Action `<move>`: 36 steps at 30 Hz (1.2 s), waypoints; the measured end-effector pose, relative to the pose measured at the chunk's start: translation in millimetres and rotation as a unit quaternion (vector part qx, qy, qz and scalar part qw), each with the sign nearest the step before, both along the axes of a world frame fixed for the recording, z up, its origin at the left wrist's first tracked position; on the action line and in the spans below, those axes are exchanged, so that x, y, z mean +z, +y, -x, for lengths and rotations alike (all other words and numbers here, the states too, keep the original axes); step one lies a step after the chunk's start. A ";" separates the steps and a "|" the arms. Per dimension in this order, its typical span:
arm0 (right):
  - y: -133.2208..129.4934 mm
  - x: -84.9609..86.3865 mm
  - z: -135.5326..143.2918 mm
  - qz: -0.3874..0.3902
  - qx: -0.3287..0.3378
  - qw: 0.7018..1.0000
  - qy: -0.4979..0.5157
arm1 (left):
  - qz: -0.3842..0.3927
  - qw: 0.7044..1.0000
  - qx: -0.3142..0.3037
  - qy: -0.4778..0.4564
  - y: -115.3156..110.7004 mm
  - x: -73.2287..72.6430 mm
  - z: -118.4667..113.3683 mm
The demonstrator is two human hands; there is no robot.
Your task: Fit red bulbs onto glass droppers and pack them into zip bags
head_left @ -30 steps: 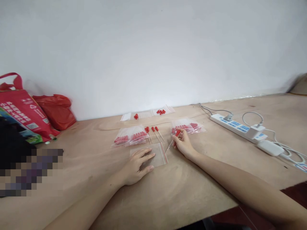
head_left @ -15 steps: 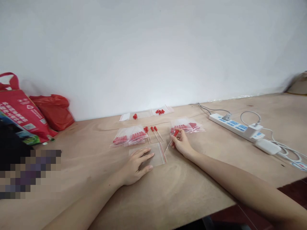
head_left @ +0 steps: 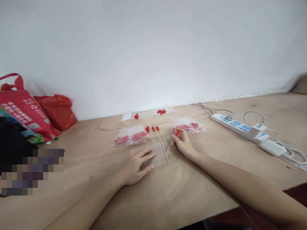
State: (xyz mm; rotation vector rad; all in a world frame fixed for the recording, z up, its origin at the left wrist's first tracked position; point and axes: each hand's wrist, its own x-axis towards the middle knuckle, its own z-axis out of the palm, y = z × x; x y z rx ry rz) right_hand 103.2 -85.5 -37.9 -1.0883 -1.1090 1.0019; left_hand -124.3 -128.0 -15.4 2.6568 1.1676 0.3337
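My left hand (head_left: 140, 166) lies with fingers spread on a clear zip bag (head_left: 158, 156), whose red-lined mouth faces right. Pinched in my right hand (head_left: 183, 143) is a glass dropper with a red rubber bulb (head_left: 177, 132), its thin tip slanting down to the left near the bag's mouth. Several loose droppers (head_left: 153, 129) with red bulbs lie just beyond the bag. Filled zip bags of red-bulbed droppers (head_left: 137, 137) sit to their left, and more filled bags (head_left: 185, 124) are behind my right hand.
Along the wall lie a zip bag with loose red bulbs (head_left: 161, 111) and another bag with red bulbs and clear tubes (head_left: 136, 116). A white power strip (head_left: 230, 124) with plugs and cables is on the right. Red bags (head_left: 59, 110) stand at the left.
The view has shifted slightly, so everything appears a little further right. Both hands keep nearly the same pose, and the dropper is still held in my right hand.
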 end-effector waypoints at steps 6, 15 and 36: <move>1.1 -2.0 -0.1 0.003 0.004 1.000 0.003 | 0.004 1.000 -0.002 -0.003 -0.6 0.4 0.3; -4.7 4.7 5.2 0.046 0.033 0.996 0.065 | 0.008 1.000 -0.005 0.004 -0.5 0.8 0.1; -18.8 9.0 4.7 0.049 0.267 0.961 0.055 | 0.054 0.998 0.023 -0.038 -0.7 3.0 2.4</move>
